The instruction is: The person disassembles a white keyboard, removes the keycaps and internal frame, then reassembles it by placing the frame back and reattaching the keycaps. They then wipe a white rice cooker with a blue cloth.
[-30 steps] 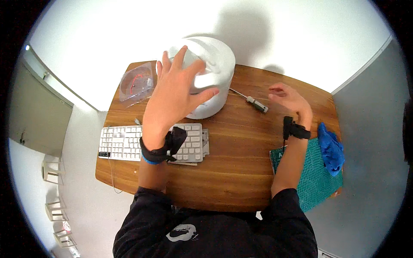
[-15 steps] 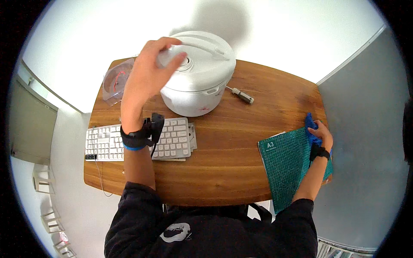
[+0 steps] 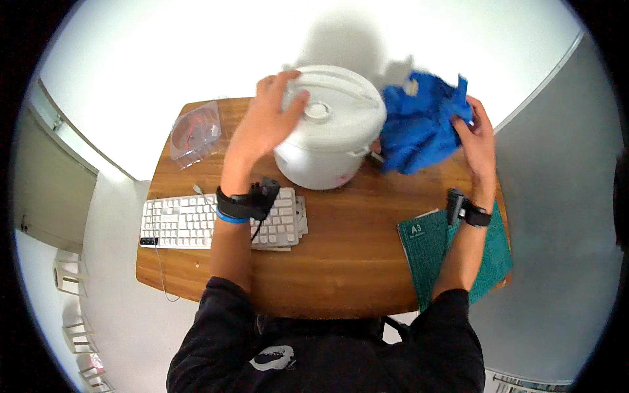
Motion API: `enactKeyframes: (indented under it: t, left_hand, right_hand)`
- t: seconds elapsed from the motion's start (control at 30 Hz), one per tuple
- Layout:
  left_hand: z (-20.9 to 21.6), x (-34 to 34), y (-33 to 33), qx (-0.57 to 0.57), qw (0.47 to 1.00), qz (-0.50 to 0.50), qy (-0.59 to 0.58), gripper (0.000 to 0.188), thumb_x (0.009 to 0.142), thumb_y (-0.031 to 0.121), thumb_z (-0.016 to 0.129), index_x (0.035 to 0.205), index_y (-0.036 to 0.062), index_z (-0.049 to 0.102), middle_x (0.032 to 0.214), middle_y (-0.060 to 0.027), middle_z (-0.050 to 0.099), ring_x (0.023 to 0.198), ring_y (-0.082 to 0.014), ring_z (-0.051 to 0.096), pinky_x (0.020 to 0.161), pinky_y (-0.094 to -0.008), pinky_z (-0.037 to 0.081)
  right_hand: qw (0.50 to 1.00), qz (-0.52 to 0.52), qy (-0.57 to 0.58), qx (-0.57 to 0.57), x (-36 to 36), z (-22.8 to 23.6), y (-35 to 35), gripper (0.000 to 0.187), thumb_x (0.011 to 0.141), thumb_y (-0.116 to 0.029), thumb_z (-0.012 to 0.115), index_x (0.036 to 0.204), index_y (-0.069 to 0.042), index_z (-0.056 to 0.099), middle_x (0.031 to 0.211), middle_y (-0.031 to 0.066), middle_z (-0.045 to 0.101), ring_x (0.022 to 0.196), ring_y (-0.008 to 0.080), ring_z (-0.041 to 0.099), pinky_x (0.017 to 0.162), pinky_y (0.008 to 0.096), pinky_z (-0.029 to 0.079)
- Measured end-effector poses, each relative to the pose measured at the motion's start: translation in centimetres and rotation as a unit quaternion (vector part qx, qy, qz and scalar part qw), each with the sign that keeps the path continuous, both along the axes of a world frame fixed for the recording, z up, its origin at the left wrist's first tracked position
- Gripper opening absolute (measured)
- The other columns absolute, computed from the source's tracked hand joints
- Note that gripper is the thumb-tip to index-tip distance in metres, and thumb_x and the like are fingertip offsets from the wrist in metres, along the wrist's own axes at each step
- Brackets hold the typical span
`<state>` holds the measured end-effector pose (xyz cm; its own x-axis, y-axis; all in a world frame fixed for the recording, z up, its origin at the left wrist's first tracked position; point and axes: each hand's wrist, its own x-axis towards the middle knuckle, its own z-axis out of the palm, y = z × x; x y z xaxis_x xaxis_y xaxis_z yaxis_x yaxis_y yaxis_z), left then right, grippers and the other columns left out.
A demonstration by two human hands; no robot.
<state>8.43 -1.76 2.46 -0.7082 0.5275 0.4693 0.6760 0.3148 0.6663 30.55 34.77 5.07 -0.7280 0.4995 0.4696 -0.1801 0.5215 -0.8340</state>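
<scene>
A white rice cooker (image 3: 321, 157) with a domed lid, a round cap on top and a folded carrying handle stands at the back middle of the table. My left hand (image 3: 268, 118) is at the left edge of its lid, thumb and fingers apart; whether the fingertips touch the lid is hard to tell. To the cooker's right, my right hand (image 3: 477, 134) pinches a crumpled blue cloth (image 3: 419, 124) by its right side, holding it up off the table. The cloth hangs spread out, slightly blurred, and hides part of the tabletop behind it.
A white keyboard (image 3: 180, 223) with a cable lies at left under my left forearm. Behind it sits a clear plastic container (image 3: 196, 134) with something red inside. A green cutting mat (image 3: 488, 262) lies under my right forearm. A screwdriver tip (image 3: 377, 156) shows beside the cooker.
My right hand has lifted the blue cloth off the cutting mat and carried it back and left, next to the cooker. My left hand stays by the lid's left side.
</scene>
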Motion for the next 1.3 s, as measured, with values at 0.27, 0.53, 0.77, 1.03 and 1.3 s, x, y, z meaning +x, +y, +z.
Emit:
enactKeyframes:
  t: [0.27,0.53,0.77,1.03,1.3]
  left_hand:
    - [1.5,1.3,0.6,-0.087,0.995,-0.041,-0.033,0.064,0.116,0.041,0.060,0.169,0.0080,0.045,0.171,-0.0270,0.044,0.148,-0.0446,0.060,0.123,-0.0485,0.050]
    - [2.1,0.9,0.5,-0.100,0.990,-0.056,-0.081,0.065,0.115,0.037,0.058,0.169,0.0051,0.044,0.172,-0.0235,0.047,0.145,-0.0415,0.062,0.122,-0.0483,0.050]
    - [1.6,0.0,0.4,-0.090,0.992,-0.075,-0.057,0.068,0.112,0.038,0.058,0.169,0.0032,0.045,0.171,-0.0247,0.046,0.116,-0.0405,0.076,0.112,-0.0484,0.055]
    - [1.9,-0.5,0.1,-0.076,0.986,-0.125,-0.078,0.059,0.114,0.024,0.057,0.169,0.0075,0.047,0.166,-0.0204,0.056,0.149,-0.0342,0.057,0.125,-0.0430,0.045]
    - [1.5,-1.1,0.5,-0.069,0.986,-0.132,-0.073,0.057,0.113,0.023,0.055,0.169,0.0098,0.050,0.164,-0.0199,0.058,0.150,-0.0348,0.057,0.127,-0.0428,0.044]
  right_hand:
    - [0.953,0.147,0.004,-0.265,-11.6,-2.9,-6.9,0.056,0.112,-0.033,0.074,0.159,-0.004,0.060,0.142,0.0132,0.073,0.125,0.0213,0.069,0.113,0.0357,0.054]
    - [0.940,0.111,-0.220,-0.237,-12.8,-8.3,-3.7,0.105,0.113,-0.078,0.045,0.177,0.003,0.031,0.177,0.0263,0.044,0.161,0.0364,0.046,0.127,0.0463,0.047]
    - [0.934,0.122,-0.207,-0.265,-11.6,-5.1,-5.4,0.110,0.112,-0.082,0.043,0.181,0.001,0.021,0.186,0.0270,0.028,0.172,0.0364,0.029,0.136,0.0430,0.034]
    - [0.986,0.145,-0.083,0.024,-8.5,-1.1,-7.4,0.083,0.122,-0.066,0.034,0.168,0.002,0.050,0.164,0.0219,0.059,0.151,0.0316,0.056,0.130,0.0404,0.041]
    - [0.963,0.199,-0.029,0.178,-7.8,0.2,-8.7,0.046,0.124,-0.043,0.050,0.152,-0.013,0.071,0.137,0.0111,0.071,0.133,0.0259,0.063,0.121,0.0391,0.045]
